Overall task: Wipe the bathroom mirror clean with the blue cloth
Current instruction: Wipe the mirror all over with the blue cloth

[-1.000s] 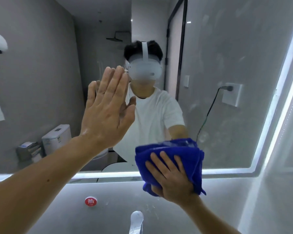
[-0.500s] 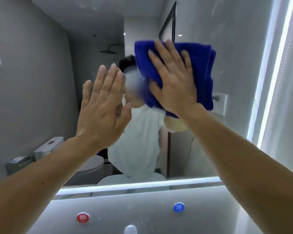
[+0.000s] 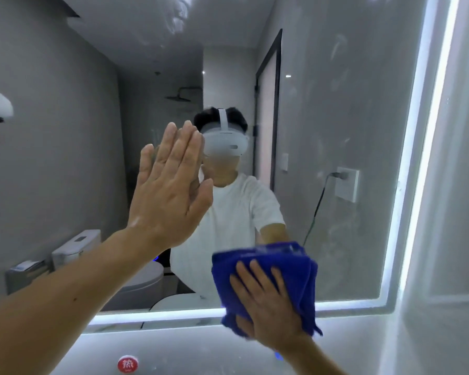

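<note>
1. The blue cloth (image 3: 257,262) is folded into a thick pad. It lies against the lower part of the mirror (image 3: 358,125), across its lit bottom edge (image 3: 173,315).
2. The right hand (image 3: 268,301) lies flat on the cloth with straight, slightly spread fingers. It presses the cloth to the glass and does not clutch it.
3. The left hand (image 3: 168,190) is flat too, fingers together, palm toward the glass. It holds nothing and seems to lean on the mirror.
4. The cloth looks soft, light and fluffy, so it will probably bend easily. A loose corner hangs under the hand, and the folds may slip open on the smooth glass.
5. The best hold is likely the palm on the middle of the pad, with the fingers over the upper folds.
6. The mirror is stiff, slippery and fragile, so even pressure is safer. Pale smears (image 3: 336,52) at the upper right suggest that part is not yet wiped.
</note>
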`<state>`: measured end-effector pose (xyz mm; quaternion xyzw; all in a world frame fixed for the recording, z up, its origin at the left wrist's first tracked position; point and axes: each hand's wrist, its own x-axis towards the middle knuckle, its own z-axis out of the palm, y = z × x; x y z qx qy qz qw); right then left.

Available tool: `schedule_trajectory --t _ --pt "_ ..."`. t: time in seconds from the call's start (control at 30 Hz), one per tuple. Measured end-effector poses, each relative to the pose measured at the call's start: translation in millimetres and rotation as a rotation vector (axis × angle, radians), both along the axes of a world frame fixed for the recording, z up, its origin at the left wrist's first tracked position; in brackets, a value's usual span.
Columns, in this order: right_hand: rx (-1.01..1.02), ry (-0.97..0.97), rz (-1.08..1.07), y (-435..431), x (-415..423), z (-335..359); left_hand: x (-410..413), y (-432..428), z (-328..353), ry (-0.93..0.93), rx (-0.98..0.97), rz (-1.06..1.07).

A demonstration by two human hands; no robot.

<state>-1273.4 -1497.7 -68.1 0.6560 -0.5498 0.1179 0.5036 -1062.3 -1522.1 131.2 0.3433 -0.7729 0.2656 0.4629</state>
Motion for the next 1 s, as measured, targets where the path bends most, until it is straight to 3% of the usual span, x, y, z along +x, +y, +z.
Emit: schedule_trajectory --t 0.13,0.27,0.43,0.57,0.77,0.9,1.0 --pt "0.088 0.103 -0.018 9 -4 -11 9 1 6 0.007 -0.028 -0.001" --pt "-0.025 0.161 0.126 6 -2 62 18 0 14 0.029 -0.082 0.012" --pt "-0.265 -0.162 0.195 -9 15 216 20 -5 33 0.029 -0.071 0.017" --pt "-0.436 -0.346 0.250 -18 28 273 18 -9 49 0.040 -0.064 0.047" --pt "-0.477 -0.451 0.194 -24 38 204 20 -12 51 0.046 -0.093 0.048" --pt "-0.276 -0.261 0.114 -14 27 106 17 -11 46 0.020 -0.077 0.034" --pt "-0.133 -0.072 0.056 -4 12 79 19 -10 49 -0.020 -0.101 0.045"
